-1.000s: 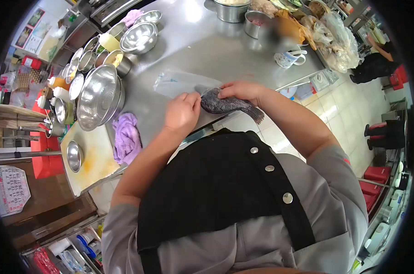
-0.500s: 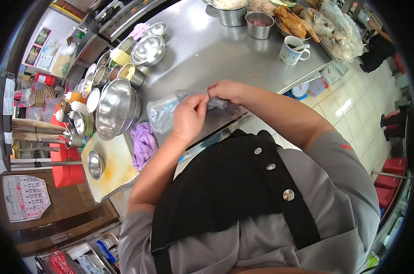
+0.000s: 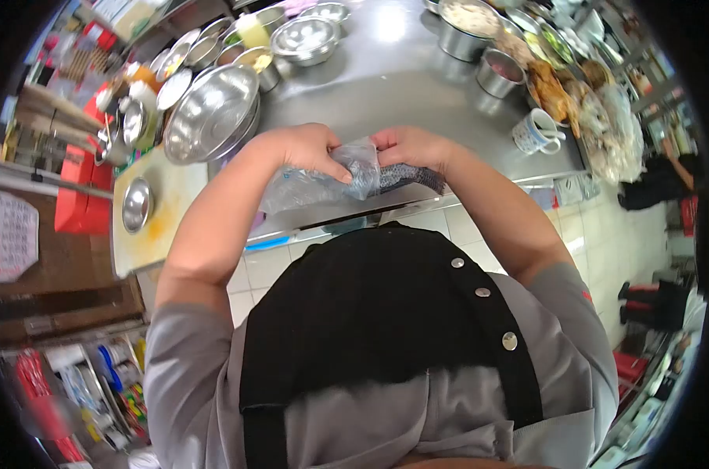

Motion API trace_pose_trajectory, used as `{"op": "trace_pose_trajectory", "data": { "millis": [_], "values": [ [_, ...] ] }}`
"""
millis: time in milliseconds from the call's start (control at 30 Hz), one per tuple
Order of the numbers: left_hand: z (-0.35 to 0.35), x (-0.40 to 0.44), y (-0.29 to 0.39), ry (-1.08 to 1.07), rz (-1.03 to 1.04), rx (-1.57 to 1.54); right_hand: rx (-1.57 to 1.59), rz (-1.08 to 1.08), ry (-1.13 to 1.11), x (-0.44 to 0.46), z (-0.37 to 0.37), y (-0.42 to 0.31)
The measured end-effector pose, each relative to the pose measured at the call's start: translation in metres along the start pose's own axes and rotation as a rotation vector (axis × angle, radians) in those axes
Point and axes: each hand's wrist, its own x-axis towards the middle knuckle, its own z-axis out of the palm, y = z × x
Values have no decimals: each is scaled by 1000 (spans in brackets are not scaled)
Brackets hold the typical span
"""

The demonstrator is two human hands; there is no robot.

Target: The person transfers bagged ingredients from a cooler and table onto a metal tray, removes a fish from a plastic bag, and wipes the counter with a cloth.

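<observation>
Near the front edge of the steel table, a clear plastic bag (image 3: 299, 191) lies partly around a dark, scaly fish (image 3: 407, 178). The fish's darker end sticks out of the bag on the right, beneath my right wrist. My left hand (image 3: 311, 150) grips the bag from the left, its thumb pressed on the plastic over the fish. Fingers of my right hand (image 3: 413, 147) pinch the bag's rim from the right; part of the fish is hidden under this hand.
Metal bowls, one a large mixing bowl (image 3: 213, 117), crowd the left. A cutting board (image 3: 163, 187) bears a small bowl (image 3: 138, 205). At right stand a mug (image 3: 536, 133), a metal pot (image 3: 499, 74) and a roasted bird (image 3: 554, 94). Another person (image 3: 655, 184) is at far right.
The camera view has turned, shifting the table's contents. My hands have moved apart, and the bag now covers more of the fish's left part.
</observation>
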Motion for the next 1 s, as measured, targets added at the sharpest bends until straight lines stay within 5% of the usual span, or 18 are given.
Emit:
{"op": "trace_pose_trajectory", "data": {
  "millis": [33,167,267,400,467,533,567,600,700,833,1000],
  "values": [
    [1,-3,-4,-94,-6,-76,-27,-20,-86,9,0,-8],
    [50,-13,-44,69,109,-854,-168,-67,-157,29,15,-54],
    [69,-51,-71,321,199,-1284,249,46,20,37,5,-81],
    [82,-105,-113,558,169,-1717,-156,136,10,97,-9,-54],
    [84,-131,-121,698,197,-1840,-482,128,-13,120,48,-58],
    [91,-148,-131,789,277,-1943,-920,-301,3,156,102,-38],
    [97,-155,-138,851,236,-1968,-1042,-349,-27,156,134,-55],
    [104,-161,-144,899,198,-1989,-1032,-669,-44,173,155,-45],
    [119,-169,-161,976,186,-1967,-1209,-757,-59,184,195,-28],
    [131,-187,-144,1271,-42,-1983,-1252,-583,-128,151,172,-19],
    [168,-209,-163,1161,67,-2079,-1164,-345,268,36,66,27]
  ]
}}
